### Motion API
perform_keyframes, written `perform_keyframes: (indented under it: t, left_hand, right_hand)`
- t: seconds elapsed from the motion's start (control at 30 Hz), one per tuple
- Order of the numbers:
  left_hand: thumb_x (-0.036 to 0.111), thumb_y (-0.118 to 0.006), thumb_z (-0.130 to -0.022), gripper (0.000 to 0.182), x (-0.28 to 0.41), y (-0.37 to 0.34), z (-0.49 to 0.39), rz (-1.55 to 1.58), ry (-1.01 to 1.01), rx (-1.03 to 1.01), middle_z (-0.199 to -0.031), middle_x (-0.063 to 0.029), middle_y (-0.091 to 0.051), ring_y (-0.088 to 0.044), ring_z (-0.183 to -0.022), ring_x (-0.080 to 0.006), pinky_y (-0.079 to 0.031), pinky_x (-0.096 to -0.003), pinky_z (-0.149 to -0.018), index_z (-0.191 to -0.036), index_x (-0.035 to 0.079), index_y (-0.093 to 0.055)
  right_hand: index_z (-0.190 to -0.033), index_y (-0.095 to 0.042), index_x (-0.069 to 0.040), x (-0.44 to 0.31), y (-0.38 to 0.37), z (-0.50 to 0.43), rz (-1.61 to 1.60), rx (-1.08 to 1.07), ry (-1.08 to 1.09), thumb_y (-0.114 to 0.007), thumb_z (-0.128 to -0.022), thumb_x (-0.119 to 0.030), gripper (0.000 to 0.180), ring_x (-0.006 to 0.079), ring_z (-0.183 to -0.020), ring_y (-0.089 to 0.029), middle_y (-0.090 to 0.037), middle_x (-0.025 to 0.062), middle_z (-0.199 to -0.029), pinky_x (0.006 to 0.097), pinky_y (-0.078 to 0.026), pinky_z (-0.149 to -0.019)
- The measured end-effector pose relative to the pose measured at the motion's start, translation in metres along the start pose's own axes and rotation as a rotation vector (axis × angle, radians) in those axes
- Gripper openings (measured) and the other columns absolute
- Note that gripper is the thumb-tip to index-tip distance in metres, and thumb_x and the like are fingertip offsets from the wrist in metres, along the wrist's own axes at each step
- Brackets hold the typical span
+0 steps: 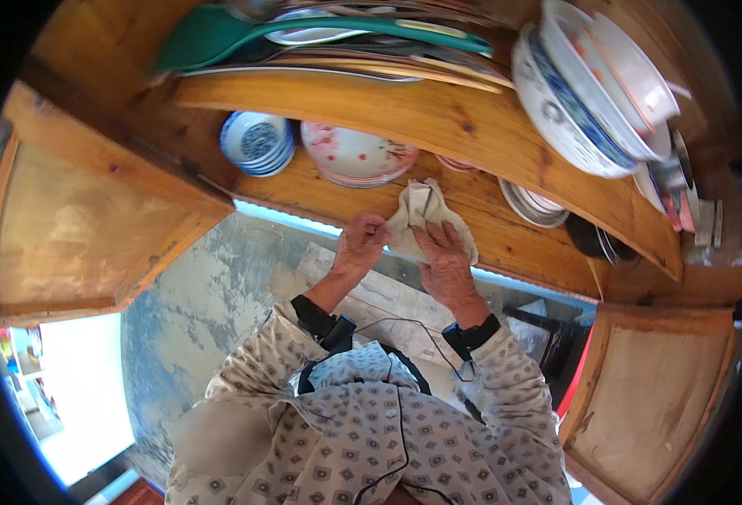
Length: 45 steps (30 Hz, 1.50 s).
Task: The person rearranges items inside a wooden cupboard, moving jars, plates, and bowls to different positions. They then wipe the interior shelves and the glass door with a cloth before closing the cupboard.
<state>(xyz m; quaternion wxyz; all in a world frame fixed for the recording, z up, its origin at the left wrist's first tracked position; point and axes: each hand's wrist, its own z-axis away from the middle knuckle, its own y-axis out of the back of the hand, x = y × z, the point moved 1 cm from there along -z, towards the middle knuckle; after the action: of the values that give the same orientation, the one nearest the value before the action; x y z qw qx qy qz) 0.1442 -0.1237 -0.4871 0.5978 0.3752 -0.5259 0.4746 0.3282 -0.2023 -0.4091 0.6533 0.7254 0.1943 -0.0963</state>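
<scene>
A crumpled beige cloth lies at the front edge of the lower wooden cabinet shelf. Its left edge is pinched between the thumb and fingers of my left hand. My right hand holds the cloth's right part, fingers spread over its top; the thumb is hidden. Just behind the cloth sits a stack of white plates with pink flower prints. Farther left stands a stack of blue-and-white bowls.
On the upper shelf lie a green ladle, wooden chopsticks and tilted large bowls. More dishes stand at the lower right. Open doors flank me, left and right. A cable links my wristbands.
</scene>
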Motion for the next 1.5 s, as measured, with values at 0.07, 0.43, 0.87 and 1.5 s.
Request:
perform_keyframes:
  t: [0.07, 0.43, 0.87, 1.5]
  left_hand:
    - [0.009, -0.073, -0.090, 0.022, -0.009, 0.026, -0.004, -0.056, -0.024, 0.101, -0.086, -0.0069, -0.067, -0.064, -0.078, -0.0138, -0.054, -0.0309, -0.071, -0.107, 0.001, -0.062]
    - [0.009, -0.073, -0.091, 0.023, 0.007, 0.169, 0.016, 0.013, -0.004, 0.514, -0.090, -0.0049, -0.068, -0.062, -0.080, -0.0118, -0.053, -0.0296, -0.071, -0.110, -0.001, -0.063]
    - [0.037, -0.059, -0.103, 0.051, -0.006, 0.213, 0.030, 0.275, 0.106, 0.490, -0.122, -0.0051, -0.064, -0.060, -0.107, -0.0146, -0.050, -0.0335, -0.091, -0.141, 0.004, -0.057]
    - [0.001, -0.066, -0.087, 0.027, 0.007, 0.065, 0.019, -0.200, 0.061, 0.142, -0.104, -0.0055, -0.067, -0.062, -0.089, -0.0158, -0.053, -0.0289, -0.076, -0.114, 0.002, -0.065]
  right_hand:
    - [-0.133, -0.062, -0.006, -0.018, -0.017, -0.022, -0.025, -0.002, 0.092, -0.072, -0.073, 0.001, 0.062, 0.0453, -0.129, -0.053, -0.060, 0.0177, -0.135, 0.0526, -0.040, -0.115]
    - [-0.135, -0.060, -0.005, -0.133, -0.086, -0.117, -0.125, -0.108, 0.392, -0.069, -0.079, -0.002, 0.056, 0.0426, -0.129, -0.051, -0.059, 0.0175, -0.136, 0.0497, -0.039, -0.115]
    - [-0.135, -0.053, -0.002, -0.183, -0.132, -0.185, -0.260, -0.050, 0.573, -0.068, -0.077, -0.001, 0.059, 0.0375, -0.117, -0.056, -0.062, 0.0159, -0.126, 0.0461, -0.047, -0.099]
    - [-0.141, -0.055, -0.013, 0.014, -0.007, 0.012, 0.013, -0.116, 0.199, -0.065, -0.083, -0.001, 0.061, 0.0402, -0.142, -0.044, -0.054, 0.0111, -0.144, 0.0501, -0.041, -0.116]
